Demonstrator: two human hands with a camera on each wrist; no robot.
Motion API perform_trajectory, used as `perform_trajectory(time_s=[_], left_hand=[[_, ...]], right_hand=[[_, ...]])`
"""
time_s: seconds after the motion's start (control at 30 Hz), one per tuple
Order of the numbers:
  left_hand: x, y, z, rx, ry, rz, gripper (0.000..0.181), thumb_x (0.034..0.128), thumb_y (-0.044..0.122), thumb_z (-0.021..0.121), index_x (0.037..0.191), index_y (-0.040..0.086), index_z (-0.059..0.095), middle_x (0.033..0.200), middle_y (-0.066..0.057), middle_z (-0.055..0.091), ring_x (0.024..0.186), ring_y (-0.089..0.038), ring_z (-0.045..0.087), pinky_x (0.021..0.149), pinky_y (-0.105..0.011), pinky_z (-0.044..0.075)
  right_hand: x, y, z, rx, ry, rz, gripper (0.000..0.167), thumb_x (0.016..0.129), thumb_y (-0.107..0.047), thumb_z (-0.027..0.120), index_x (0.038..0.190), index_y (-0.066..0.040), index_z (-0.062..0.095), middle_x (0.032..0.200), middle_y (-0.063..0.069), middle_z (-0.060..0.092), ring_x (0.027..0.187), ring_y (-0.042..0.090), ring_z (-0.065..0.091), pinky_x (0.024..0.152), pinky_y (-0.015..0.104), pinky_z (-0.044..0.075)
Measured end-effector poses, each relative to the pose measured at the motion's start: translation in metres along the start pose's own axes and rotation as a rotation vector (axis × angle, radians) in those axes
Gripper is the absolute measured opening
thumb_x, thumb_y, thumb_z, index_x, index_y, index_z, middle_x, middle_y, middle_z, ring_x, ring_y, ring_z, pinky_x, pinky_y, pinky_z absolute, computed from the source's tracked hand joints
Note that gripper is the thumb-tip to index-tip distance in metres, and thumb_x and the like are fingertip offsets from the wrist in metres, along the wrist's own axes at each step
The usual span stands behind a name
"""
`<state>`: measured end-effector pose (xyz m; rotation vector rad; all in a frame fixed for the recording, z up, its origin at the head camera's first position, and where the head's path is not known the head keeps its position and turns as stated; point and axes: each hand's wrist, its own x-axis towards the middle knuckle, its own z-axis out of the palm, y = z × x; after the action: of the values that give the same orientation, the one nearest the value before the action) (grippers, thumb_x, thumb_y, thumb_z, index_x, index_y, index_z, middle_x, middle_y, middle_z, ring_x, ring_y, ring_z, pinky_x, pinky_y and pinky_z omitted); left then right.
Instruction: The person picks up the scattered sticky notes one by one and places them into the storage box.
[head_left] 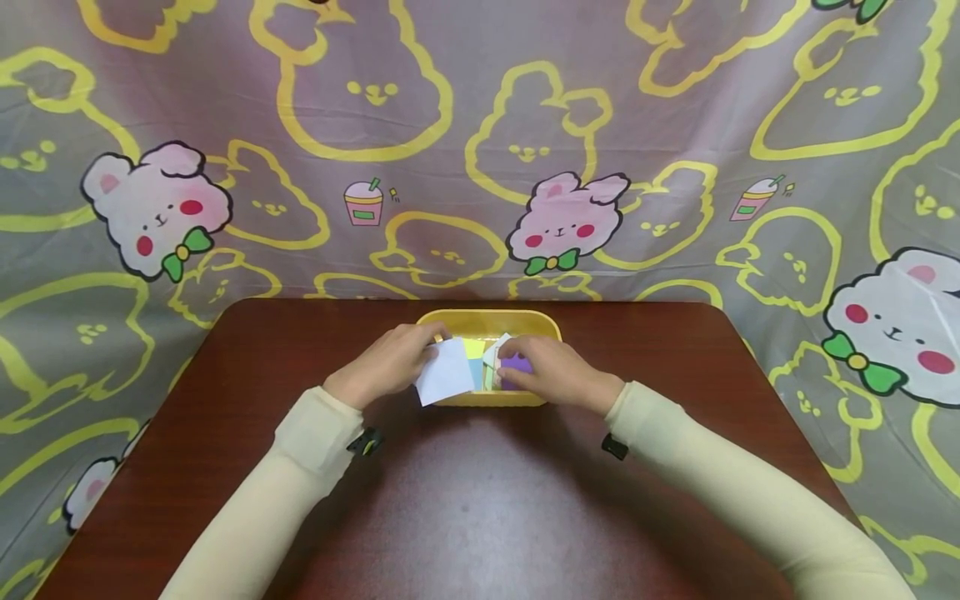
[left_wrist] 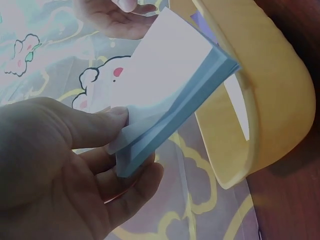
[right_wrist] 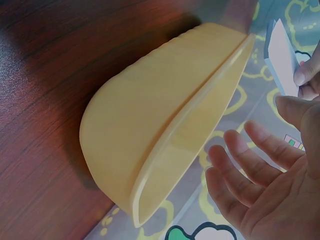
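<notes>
My left hand (head_left: 392, 360) pinches a small square stack of white paper (head_left: 446, 372) between thumb and fingers, over the left part of a yellow plastic bin (head_left: 491, 400). The left wrist view shows the stack's layered bluish edge, with the thumb on its face and fingers behind. My right hand (head_left: 564, 372) hovers at the bin's right end, its fingers loosely bent and holding nothing in the right wrist view. Inside the bin lie a yellow piece (head_left: 473, 348), a blue piece (head_left: 476, 372) and a purple piece (head_left: 514, 375), partly hidden by the hands.
The bin stands near the far edge of a dark reddish-brown table (head_left: 465, 500). Behind and around the table hangs a grey cloth (head_left: 435, 183) with yellow outlines and cartoon rabbits.
</notes>
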<state>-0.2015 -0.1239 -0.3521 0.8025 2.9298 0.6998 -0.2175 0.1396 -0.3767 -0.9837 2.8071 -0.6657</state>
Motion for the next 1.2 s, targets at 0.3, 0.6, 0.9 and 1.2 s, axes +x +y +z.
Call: perform_trajectory(time_s=[0.3, 0.6, 0.9, 1.2], left_hand=[[0.006, 0.002, -0.006, 0.006, 0.02, 0.05, 0.027, 0.1009, 0.001, 0.055, 0.127, 0.005, 0.062, 0.113, -0.014, 0.071, 0.09, -0.023, 0.065, 0.076, -0.036, 0.055], [0.01, 0.003, -0.008, 0.007, 0.0, 0.024, 0.028, 0.1018, 0.002, 0.053, 0.128, 0.005, 0.061, 0.115, -0.015, 0.071, 0.092, -0.023, 0.064, 0.078, -0.038, 0.055], [0.014, 0.006, -0.011, -0.017, -0.022, -0.005, 0.026, 0.1029, 0.004, 0.052, 0.127, 0.006, 0.061, 0.115, -0.014, 0.07, 0.089, -0.022, 0.063, 0.075, -0.033, 0.054], [0.018, 0.003, -0.011, 0.002, -0.039, -0.035, 0.026, 0.1038, 0.005, 0.051, 0.128, 0.008, 0.06, 0.114, -0.013, 0.07, 0.09, -0.022, 0.062, 0.075, -0.033, 0.052]], right_hand=[[0.0, 0.001, -0.001, -0.004, 0.005, 0.003, 0.037, 0.098, -0.032, 0.066, 0.12, -0.003, 0.07, 0.121, 0.012, 0.073, 0.116, 0.029, 0.067, 0.101, 0.049, 0.053], [0.001, -0.001, -0.004, 0.013, -0.014, 0.024, 0.038, 0.098, -0.032, 0.066, 0.122, -0.003, 0.069, 0.122, 0.012, 0.073, 0.117, 0.03, 0.067, 0.102, 0.048, 0.053], [0.003, 0.0, -0.006, 0.02, -0.01, 0.023, 0.037, 0.098, -0.031, 0.066, 0.121, -0.003, 0.069, 0.12, 0.012, 0.073, 0.116, 0.03, 0.067, 0.101, 0.049, 0.053], [0.003, 0.001, -0.005, 0.024, -0.007, 0.028, 0.036, 0.098, -0.03, 0.066, 0.121, -0.003, 0.069, 0.121, 0.013, 0.073, 0.118, 0.03, 0.067, 0.103, 0.049, 0.052]])
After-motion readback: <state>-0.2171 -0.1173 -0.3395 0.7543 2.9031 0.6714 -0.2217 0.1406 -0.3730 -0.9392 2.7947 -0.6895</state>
